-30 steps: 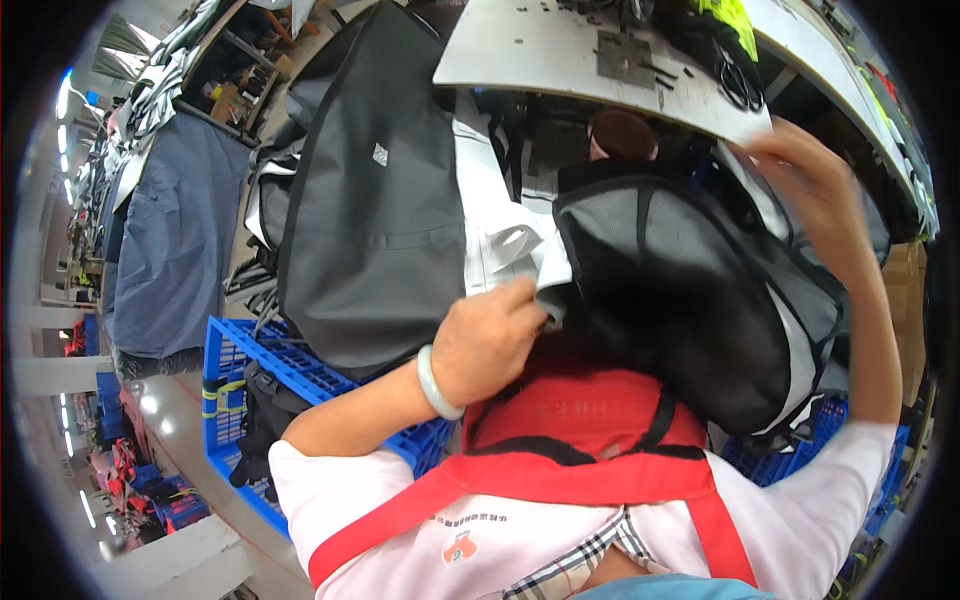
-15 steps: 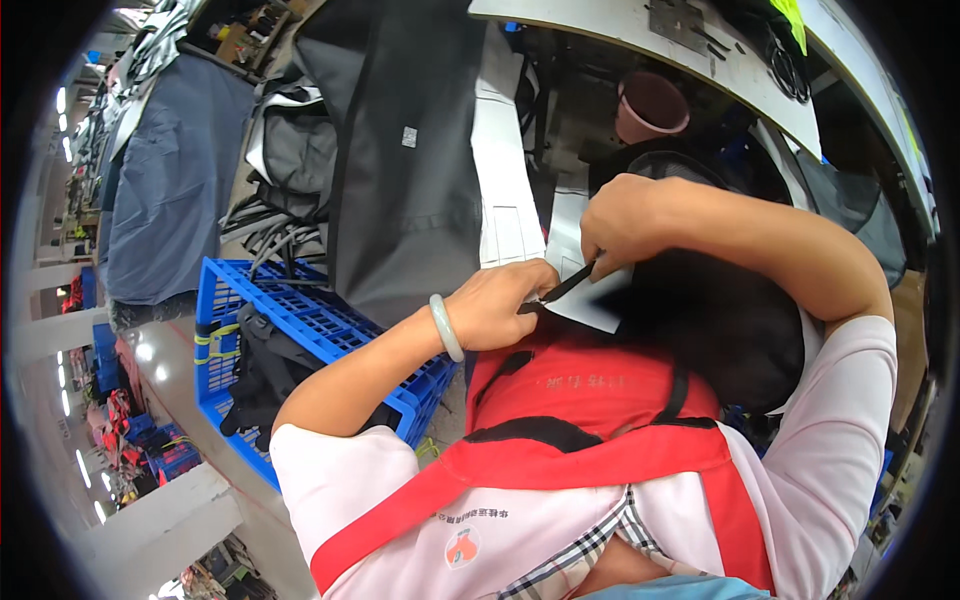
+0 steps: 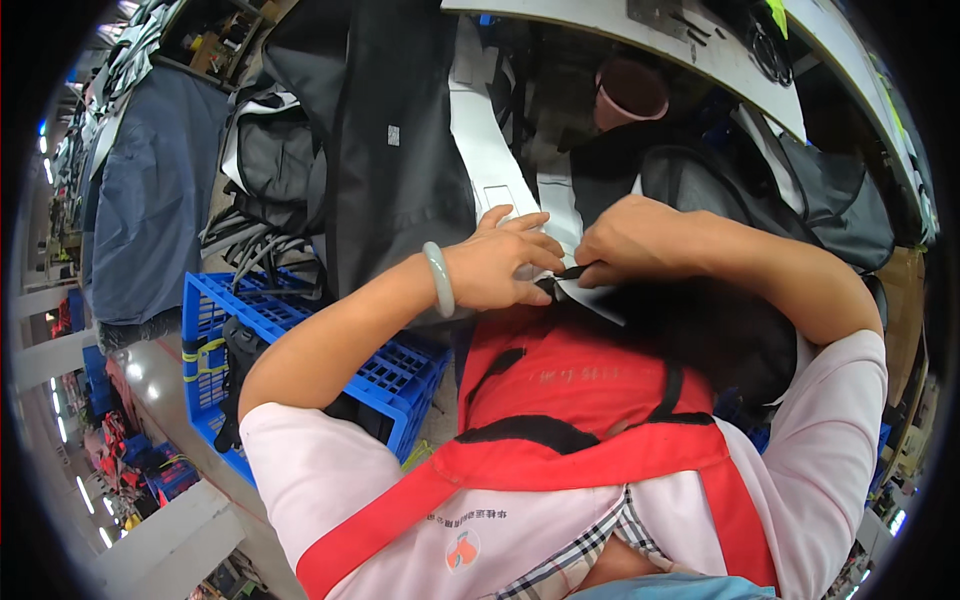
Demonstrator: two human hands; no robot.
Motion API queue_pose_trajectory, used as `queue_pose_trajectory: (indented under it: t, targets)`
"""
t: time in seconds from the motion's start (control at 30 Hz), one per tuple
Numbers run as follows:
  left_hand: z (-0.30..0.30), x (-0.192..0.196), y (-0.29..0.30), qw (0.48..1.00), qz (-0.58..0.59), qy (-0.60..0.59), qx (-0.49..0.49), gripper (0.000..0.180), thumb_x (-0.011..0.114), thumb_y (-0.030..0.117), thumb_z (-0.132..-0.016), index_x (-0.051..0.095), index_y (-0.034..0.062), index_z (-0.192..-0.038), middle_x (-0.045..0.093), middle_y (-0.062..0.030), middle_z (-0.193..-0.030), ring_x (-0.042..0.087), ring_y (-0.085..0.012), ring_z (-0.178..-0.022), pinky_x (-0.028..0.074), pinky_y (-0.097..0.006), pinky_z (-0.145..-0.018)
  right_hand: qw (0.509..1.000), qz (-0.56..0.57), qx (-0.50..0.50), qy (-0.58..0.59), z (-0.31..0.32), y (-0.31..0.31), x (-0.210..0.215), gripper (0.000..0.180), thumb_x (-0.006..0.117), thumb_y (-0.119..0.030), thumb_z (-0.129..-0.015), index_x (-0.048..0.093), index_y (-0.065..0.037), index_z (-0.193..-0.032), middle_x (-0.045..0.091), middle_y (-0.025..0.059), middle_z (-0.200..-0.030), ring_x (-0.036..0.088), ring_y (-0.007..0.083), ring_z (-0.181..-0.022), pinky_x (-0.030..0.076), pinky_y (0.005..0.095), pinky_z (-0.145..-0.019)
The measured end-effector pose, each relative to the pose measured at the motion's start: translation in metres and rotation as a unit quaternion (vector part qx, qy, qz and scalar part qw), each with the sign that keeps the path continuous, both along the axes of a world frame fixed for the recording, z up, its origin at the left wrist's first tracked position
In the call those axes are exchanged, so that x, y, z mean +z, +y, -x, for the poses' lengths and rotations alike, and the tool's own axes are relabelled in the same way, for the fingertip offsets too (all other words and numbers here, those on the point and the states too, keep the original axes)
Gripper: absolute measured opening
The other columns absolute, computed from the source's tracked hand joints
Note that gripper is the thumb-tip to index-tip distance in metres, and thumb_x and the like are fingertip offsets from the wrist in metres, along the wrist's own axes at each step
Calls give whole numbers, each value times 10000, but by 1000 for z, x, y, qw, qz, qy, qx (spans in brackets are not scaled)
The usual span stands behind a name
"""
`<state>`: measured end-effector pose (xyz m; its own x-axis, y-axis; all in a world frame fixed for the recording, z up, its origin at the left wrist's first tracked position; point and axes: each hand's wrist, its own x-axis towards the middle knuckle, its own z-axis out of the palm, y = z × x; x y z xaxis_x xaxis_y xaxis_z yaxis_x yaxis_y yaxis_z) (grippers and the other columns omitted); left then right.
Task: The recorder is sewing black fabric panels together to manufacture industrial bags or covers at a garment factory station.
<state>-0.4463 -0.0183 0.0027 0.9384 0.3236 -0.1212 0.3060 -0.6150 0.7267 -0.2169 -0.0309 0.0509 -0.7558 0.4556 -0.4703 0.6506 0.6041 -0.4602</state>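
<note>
In front of my red apron point(image 3: 575, 385), my left hand point(image 3: 495, 265) is open, its fingers spread over the lower end of a long white strip point(image 3: 480, 135) with a rectangle outlined on it. My right hand point(image 3: 622, 240) is closed, pinching a narrow black strip point(image 3: 570, 272) just beside my left fingertips. Below the hands, dark fabric point(image 3: 700, 310) is bunched against the apron's right side, partly blurred. A piece of white material point(image 3: 598, 298) shows at its edge. Exactly what my left thumb touches is hard to make out.
A blue plastic crate point(image 3: 395, 375) holding dark items stands at my left. Large black sheet material point(image 3: 395, 190) hangs beyond it. A pink bucket point(image 3: 630, 95) sits under a white tabletop point(image 3: 600, 20). Grey fabric point(image 3: 150, 200) covers something farther left.
My left fingers have gone from a pinch to spread apart. My right hand has come down and closer to the left one with the black strip. The view has shifted slightly.
</note>
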Motion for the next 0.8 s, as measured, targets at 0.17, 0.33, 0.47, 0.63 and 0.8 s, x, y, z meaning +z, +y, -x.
queue_pose_trajectory:
  t: [0.17, 0.33, 0.47, 0.63, 0.8]
  targets:
    - [-20, 48, 12, 1000, 12, -9, -15, 409, 780, 179, -695, 646, 49, -1059, 654, -140, -1020, 596, -333, -1029, 383, -421, -1005, 996, -15, -74, 41, -36, -18, 58, 300, 583, -306, -910, 650, -19, -853, 646, 188, -752, 636, 393, -781, 493, 460, -714]
    - [-58, 67, 17, 951, -270, -93, -122, 118, 630, 58, -706, 549, 102, -780, 532, -51, -685, 540, -231, -634, 406, -354, -627, 994, -42, -90, 49, -53, -24, 93, 299, 575, -290, -916, 623, 2, -868, 638, 186, -763, 621, 395, -777, 486, 460, -708]
    - [-89, 113, 34, 907, -376, -172, -74, 148, 645, 66, -668, 549, 100, -774, 510, -41, -674, 522, -231, -578, 401, -346, -544, 963, -38, -246, 102, -85, -28, 101, 274, 598, -283, -906, 609, -12, -869, 621, 179, -739, 609, 389, -741, 478, 457, -677]
    - [-114, 175, 6, 907, -366, -204, -36, 121, 624, 82, -692, 588, 94, -806, 501, -56, -695, 518, -199, -527, 412, -325, -479, 944, -133, -184, 240, -128, -44, 148, 205, 647, -222, -888, 601, -24, -862, 594, 143, -694, 583, 379, -680, 467, 432, -606]
    - [-178, 126, 91, 935, -334, -108, 58, 104, 588, 48, -792, 652, 31, -872, 621, -138, -838, 630, -340, -707, 501, -440, -624, 904, 29, -369, 214, -166, 30, 102, 388, 723, -368, -853, 653, 11, -894, 578, 72, -680, 526, 121, -682, 442, 320, -631]
